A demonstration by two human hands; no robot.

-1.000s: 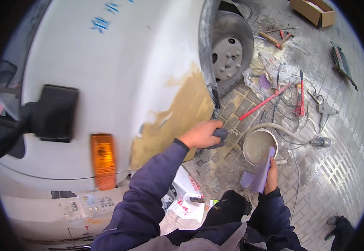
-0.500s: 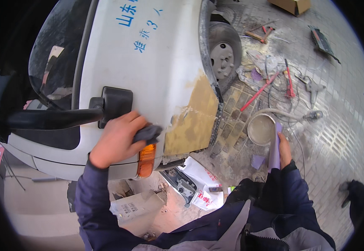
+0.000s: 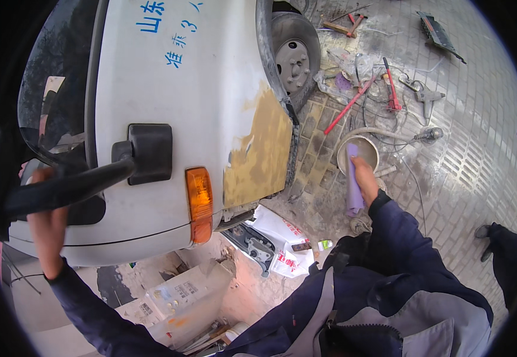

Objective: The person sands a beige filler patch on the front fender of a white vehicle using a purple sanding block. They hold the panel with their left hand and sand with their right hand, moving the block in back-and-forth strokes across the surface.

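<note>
My left hand [image 3: 50, 229] reaches up behind the black mirror arm [image 3: 92, 181], beside the windscreen corner of a white vehicle. The arm covers most of its fingers, so whether it holds anything is hidden. Farther right, my right hand [image 3: 364, 179] grips a folded sheet of purple sandpaper [image 3: 353, 205], its upper end over a round bucket [image 3: 377, 159] on the ground. Between my hands are the black mirror [image 3: 151, 153], the orange turn light [image 3: 199, 199] and a tan filler patch [image 3: 258, 157] on the white panel [image 3: 205, 101].
Red-handled tools [image 3: 349, 111], a spray gun [image 3: 428, 98], a hose and cables lie on the paving beyond the bucket. A wheel [image 3: 294, 62] stands at the panel's edge. Below the bumper are a white bag [image 3: 285, 238] and a cardboard box [image 3: 190, 294]. Another person's dark-clothed leg [image 3: 505, 253] shows at right.
My left hand has left the panel near the turn light and moved left behind the mirror arm; the dark pad it held is out of sight. My right hand has shifted left, bringing the sandpaper over the bucket.
</note>
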